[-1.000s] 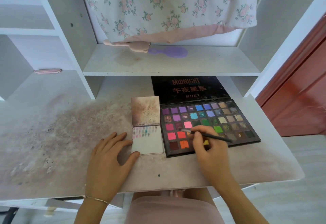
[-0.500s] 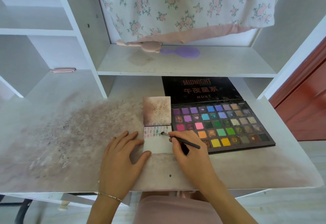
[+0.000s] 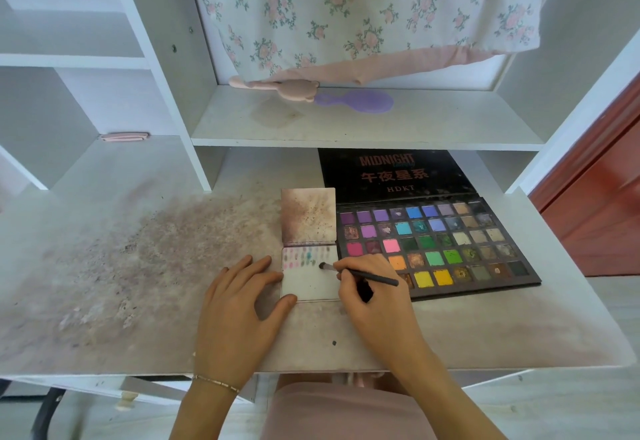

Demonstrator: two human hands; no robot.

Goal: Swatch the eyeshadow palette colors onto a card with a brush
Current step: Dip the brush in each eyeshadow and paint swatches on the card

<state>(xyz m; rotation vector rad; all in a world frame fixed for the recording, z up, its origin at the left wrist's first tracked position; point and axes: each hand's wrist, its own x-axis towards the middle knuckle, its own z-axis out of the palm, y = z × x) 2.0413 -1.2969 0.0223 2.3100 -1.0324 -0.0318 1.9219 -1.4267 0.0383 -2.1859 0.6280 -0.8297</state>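
Note:
An open eyeshadow palette [image 3: 450,242] with several rows of coloured pans lies on the desk, its black lid flat behind it. Left of it lies a small white card [image 3: 311,280] with a row of colour swatches along its top edge. My right hand [image 3: 374,297] grips a thin black brush [image 3: 360,275], whose tip rests on the card just under the swatch row. My left hand [image 3: 242,304] lies flat on the desk, thumb and fingers pressing the card's left edge.
A stained card [image 3: 308,216] lies directly behind the white card. The desk surface [image 3: 138,266] is smeared with powder on the left. On the shelf above lie a pink brush [image 3: 277,86] and a purple brush [image 3: 360,101] under a hanging floral cloth.
My right hand carried the brush left from the palette's pink pans onto the card; the tip now touches the card. My left hand stayed on the card's edge.

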